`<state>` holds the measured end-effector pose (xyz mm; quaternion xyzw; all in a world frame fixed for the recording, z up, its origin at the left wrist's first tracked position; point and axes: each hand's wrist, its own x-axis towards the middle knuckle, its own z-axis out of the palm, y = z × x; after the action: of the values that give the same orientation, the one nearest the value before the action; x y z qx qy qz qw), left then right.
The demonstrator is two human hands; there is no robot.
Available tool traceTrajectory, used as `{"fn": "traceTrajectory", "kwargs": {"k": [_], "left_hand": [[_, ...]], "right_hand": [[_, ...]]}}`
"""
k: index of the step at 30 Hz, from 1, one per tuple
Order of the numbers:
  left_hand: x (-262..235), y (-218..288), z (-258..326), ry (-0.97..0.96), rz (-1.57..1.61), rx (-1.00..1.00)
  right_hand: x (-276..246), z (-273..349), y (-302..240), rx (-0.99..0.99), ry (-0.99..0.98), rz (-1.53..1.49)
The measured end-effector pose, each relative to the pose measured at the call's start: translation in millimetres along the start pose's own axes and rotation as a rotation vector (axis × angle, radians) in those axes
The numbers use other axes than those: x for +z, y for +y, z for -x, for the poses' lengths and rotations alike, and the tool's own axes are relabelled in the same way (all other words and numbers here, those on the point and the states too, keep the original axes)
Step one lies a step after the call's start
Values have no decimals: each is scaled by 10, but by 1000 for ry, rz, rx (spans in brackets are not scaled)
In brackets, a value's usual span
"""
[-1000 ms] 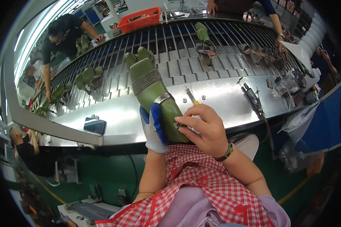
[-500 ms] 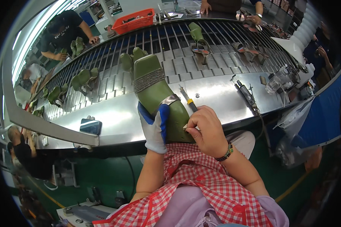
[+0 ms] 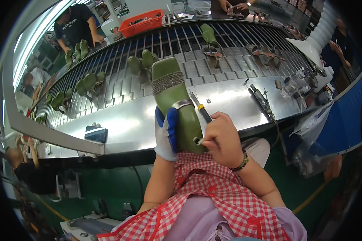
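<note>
Head view, left hand: the left hand (image 3: 165, 134), in a white glove with blue fingers, is wrapped around the left side of a green shoe last (image 3: 176, 104), gripping it.
Head view, right hand: the right hand (image 3: 221, 138), bare with a bead bracelet at the wrist, is closed around the shaft of a yellow-handled tool (image 3: 201, 110) whose tip rests at the last's heel end.
Shoe last: held up over the person's lap, above a red-checked apron (image 3: 213, 193), toe pointing away towards the conveyor; a grey woven band crosses its front part and a metal strip crosses its middle.
Steel bench: a shiny steel bench top (image 3: 124, 120) lies just beyond the hands, partly hidden by the last.
On the bench: a dark phone (image 3: 95, 134) to the left; a pneumatic tool (image 3: 261, 100) and small bottles (image 3: 293, 84) to the right.
Conveyor: a slatted conveyor (image 3: 229, 64) behind the bench carries more green lasts (image 3: 142, 60) and strappy sandals (image 3: 214, 51).
Further off: a red crate (image 3: 142, 23) at the far side; other people stand at the line's far edge and left end.
Right edge: a clear plastic bag (image 3: 309, 132) hangs beside a blue panel.
</note>
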<state>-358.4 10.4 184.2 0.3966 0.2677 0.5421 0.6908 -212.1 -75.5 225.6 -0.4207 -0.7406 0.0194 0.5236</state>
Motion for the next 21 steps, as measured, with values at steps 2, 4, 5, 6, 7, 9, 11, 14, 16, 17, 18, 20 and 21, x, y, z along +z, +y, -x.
{"fn": "traceTrajectory", "kwargs": {"k": [2,4,5,6,7,9,11,14,16,17,18,20,21], "left_hand": [[-79,11,-15,-75,331,-309],[-62,66,-9,-29,508,-545],[-28,8,-8,0,404,-512],[-2,-42,-10,35,298,-479],[11,-64,-9,2,222,-493],[65,-33,47,-133,631,-639],[100,-33,126,-242,852,-720],[193,9,199,-342,968,-796],[256,29,228,-387,1052,-856],[279,19,239,-422,1084,-876],[288,4,248,-462,1113,-896],[303,-53,263,-534,1180,-919],[286,-70,277,-563,1209,-930]], "right_hand": [[-76,2,-36,70,55,-144],[-169,14,-34,176,124,-249],[-162,10,7,270,161,-327],[-135,10,90,363,200,-404],[-132,23,186,460,240,-480],[-149,-17,344,517,229,-537],[-106,-91,393,582,286,-596],[-103,-142,418,586,249,-650],[-92,-173,395,551,196,-664],[-68,-182,389,541,200,-678],[-37,-194,386,531,205,-692],[-47,-188,371,569,160,-734],[-33,-192,337,595,176,-831]]}}
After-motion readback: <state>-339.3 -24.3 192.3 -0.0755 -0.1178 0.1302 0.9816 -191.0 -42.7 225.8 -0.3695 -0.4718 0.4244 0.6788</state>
